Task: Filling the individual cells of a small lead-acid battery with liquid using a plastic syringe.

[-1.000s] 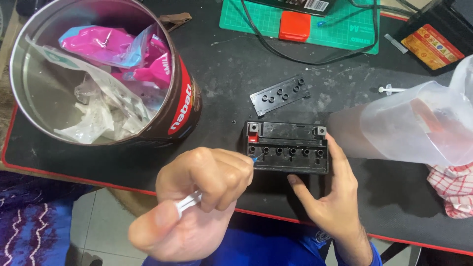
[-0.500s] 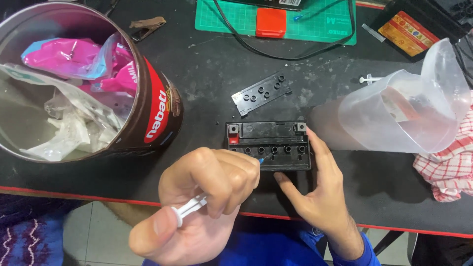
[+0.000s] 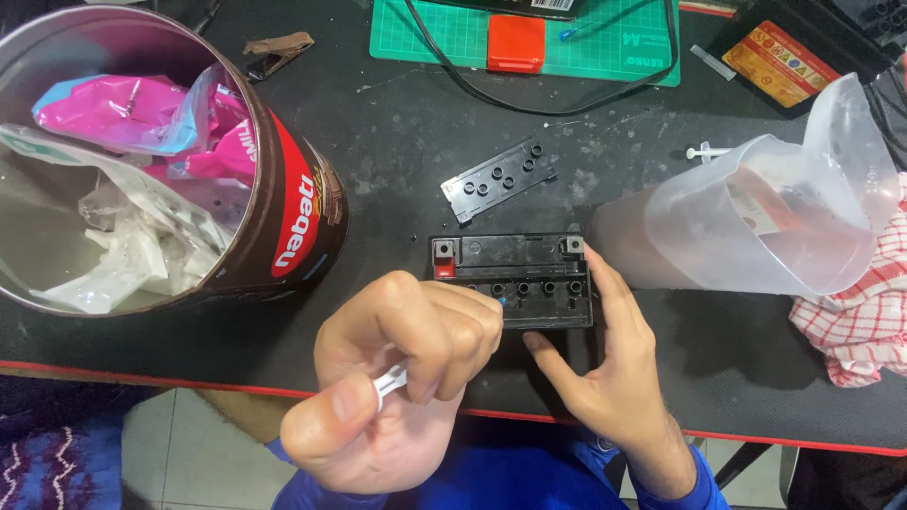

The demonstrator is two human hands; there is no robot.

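A small black battery (image 3: 510,279) with a row of open filler holes and a red terminal corner lies on the dark mat. My right hand (image 3: 605,378) grips it, index finger along its right side and thumb at its front edge. My left hand (image 3: 397,378) is closed in a fist around a small white syringe (image 3: 389,382), thumb on the plunger. The syringe's blue tip sits at one of the filler holes. A black cap strip (image 3: 499,179) with round plugs lies just behind the battery.
A large brown tin (image 3: 283,217) stuffed with pink and clear wrappers lies at the left. A clear plastic jug (image 3: 756,227) lies on its side at the right, beside a red-checked cloth (image 3: 860,321). A green cutting mat (image 3: 614,47), a red box and a black cable lie at the back.
The view has shifted, so the tin sits further left and the jug shows more fully. Both hands keep the same hold on the syringe and the battery.
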